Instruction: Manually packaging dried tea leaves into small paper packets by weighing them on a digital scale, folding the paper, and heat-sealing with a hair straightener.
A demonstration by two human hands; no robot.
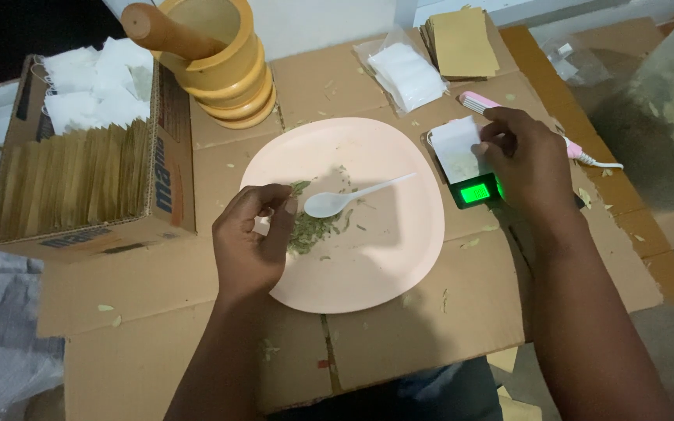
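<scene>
Head view shows left hand [253, 238] pinching dried leaves [310, 228] over the pink plate [384, 265], right hand [526, 160] steadying a white sachet [455, 148] on the scale [473, 189].

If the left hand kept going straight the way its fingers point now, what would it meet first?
The left hand points right, across the pink plate. It would probably meet the bowl of the white plastic spoon first, just past the pinched fingertips, with the dried green leaf bits beside it. Height above the plate is unclear.

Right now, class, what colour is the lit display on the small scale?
Bright green; the scale's display shows best in the head view, beside the right hand.
</scene>
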